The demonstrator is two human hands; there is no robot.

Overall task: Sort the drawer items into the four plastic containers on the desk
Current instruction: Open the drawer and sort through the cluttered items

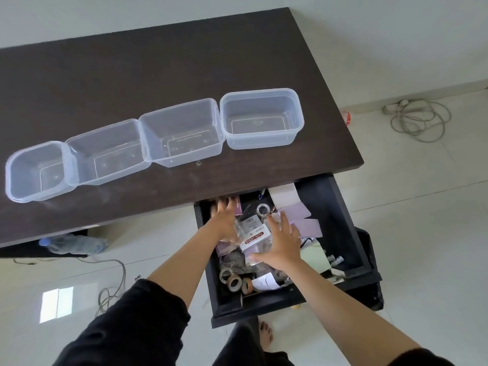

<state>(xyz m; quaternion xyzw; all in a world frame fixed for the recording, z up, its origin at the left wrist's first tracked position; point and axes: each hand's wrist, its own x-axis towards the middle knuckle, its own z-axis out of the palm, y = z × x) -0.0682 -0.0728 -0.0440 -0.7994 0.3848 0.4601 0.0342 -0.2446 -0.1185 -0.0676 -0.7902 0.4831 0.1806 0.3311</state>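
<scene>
Both hands reach into the open drawer (pixel 340 207) with fingers spread and straight, gripping nothing: the right hand (pixel 280 247) lies flat at the 3 o'clock edge of a clear crinkly packet marked "STICKY NOTE" (pixel 254 237), and the left hand (pixel 223 216), blurred, sits at its 10 o'clock side. To do this step well, it seems wise to close on one kind of item at a time, since the slick packets look likely to slide off the heap. At 6 o'clock of the packet stand tan tape rolls (pixel 235 282), round and papery; at 2 o'clock lie flat lilac paper slips (pixel 303 223). Farther off, on the dark matt desk (pixel 158 70), four translucent plastic containers (pixel 179 133) with rounded corners sit in a touching row, all holding nothing yet.
</scene>
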